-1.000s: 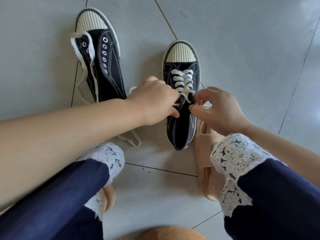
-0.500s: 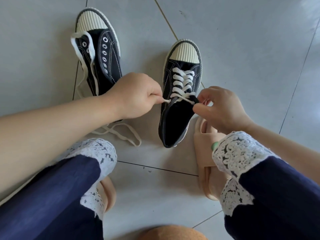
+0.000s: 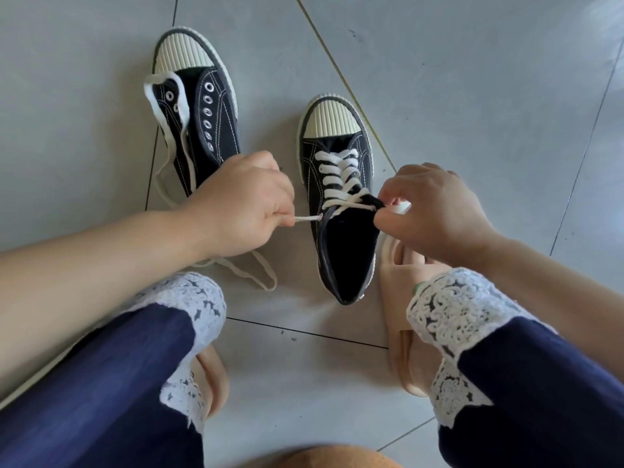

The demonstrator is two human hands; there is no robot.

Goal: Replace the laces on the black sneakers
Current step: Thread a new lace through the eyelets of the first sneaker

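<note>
Two black canvas sneakers with cream ribbed toe caps stand on the grey tile floor. The right sneaker (image 3: 341,238) carries a white lace (image 3: 337,177) crossed through its eyelets. My left hand (image 3: 243,204) pinches the lace end coming out of the top left eyelet and holds it taut to the left. My right hand (image 3: 435,211) grips the sneaker's upper right edge by the top eyelet, beside the tongue. The left sneaker (image 3: 206,119) has bare eyelets; a loose white lace (image 3: 162,113) is draped over it and trails onto the floor.
My knees in navy trousers with white lace cuffs (image 3: 452,309) fill the lower corners. Beige slippers (image 3: 398,315) are on my feet, the right one touching the sneaker's heel. A slack lace loop (image 3: 260,275) lies on the tile between my left knee and the right sneaker.
My left hand has drawn the lace end out to the left, away from the eyelet. The right sneaker has swung its toe from pointing up-right to pointing up-left.
</note>
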